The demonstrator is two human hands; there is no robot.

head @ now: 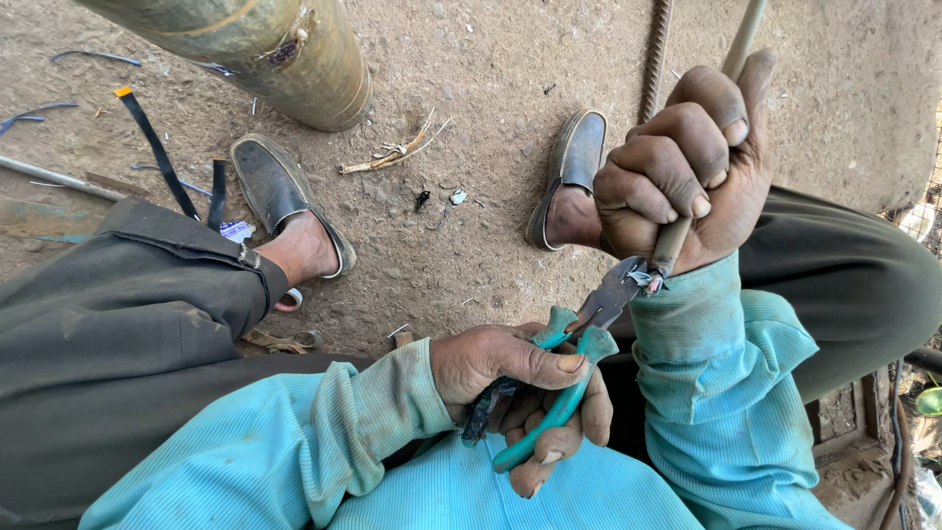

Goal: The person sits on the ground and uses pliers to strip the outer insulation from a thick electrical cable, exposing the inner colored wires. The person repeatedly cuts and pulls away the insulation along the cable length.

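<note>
Packed dirt floor, daylight. Bamboo post at 11 o'clock, rebar at 1, scattered strap scraps at 10.

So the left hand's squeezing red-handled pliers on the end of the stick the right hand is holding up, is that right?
Not quite. The head view shows the pliers have teal handles, not red. The rest holds: the left hand squeezes them in its grip, and their nose bites the lower end of the stick that the right hand holds up.
</note>
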